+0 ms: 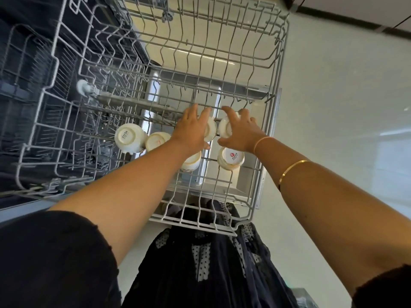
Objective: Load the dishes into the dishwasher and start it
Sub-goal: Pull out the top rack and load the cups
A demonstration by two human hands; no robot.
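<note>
The upper dishwasher rack (274,121) of grey wire is pulled out below me. Several white cups stand upside down in it: one marked SISTA (127,137), one beside it (156,140), one marked Sonny (231,160), and one under my left wrist (191,163). My left hand (191,127) lies over a cup (210,130), fingers spread and reaching onto the wire. My right hand (241,130) grips another upturned cup (225,130) from above with curled fingers.
The open dishwasher door (222,185) lies under the rack. The dark tub and lower rack (29,90) are at the left. Pale floor (344,107) spreads to the right. My dark dotted clothing (206,263) is close against the rack's near edge.
</note>
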